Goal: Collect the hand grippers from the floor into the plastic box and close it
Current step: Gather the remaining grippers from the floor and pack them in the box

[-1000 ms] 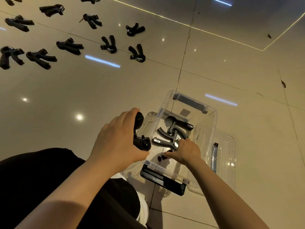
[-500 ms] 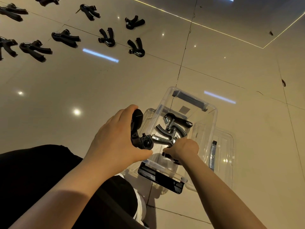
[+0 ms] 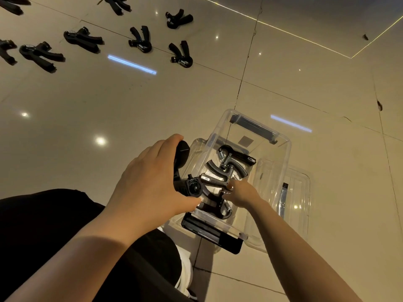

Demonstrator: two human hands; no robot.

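Left hand fingers: curled round a black hand gripper (image 3: 182, 171), thumb low at its hinge knob, the other fingers wrapped over the upper handle.
Left hand (image 3: 150, 184): back toward the camera, at frame centre, just left of the box's near left wall; forearm runs down to the lower left.
Right hand fingers: tips down inside the box, touching the grippers there; whether they pinch one or only press, I cannot tell.
Right hand (image 3: 241, 191): inside the box near its near end; forearm runs to the lower right.
Plastic box (image 3: 281, 149): clear, open, on the floor right of centre, with a dark latch at the far end and another at the near end.
Grippers in box (image 3: 226, 168): about 3, overlapping on the bottom.
Lid (image 3: 302, 192): clear, lying flat under and to the right of the box.
Loose grippers (image 3: 139, 39): at least 8 black ones spread across the upper left of the frame, well apart from the box.
Floor (image 3: 109, 101): glossy beige tiles with dark joints, reflecting ceiling lights.
Person: dark trousers at lower left.
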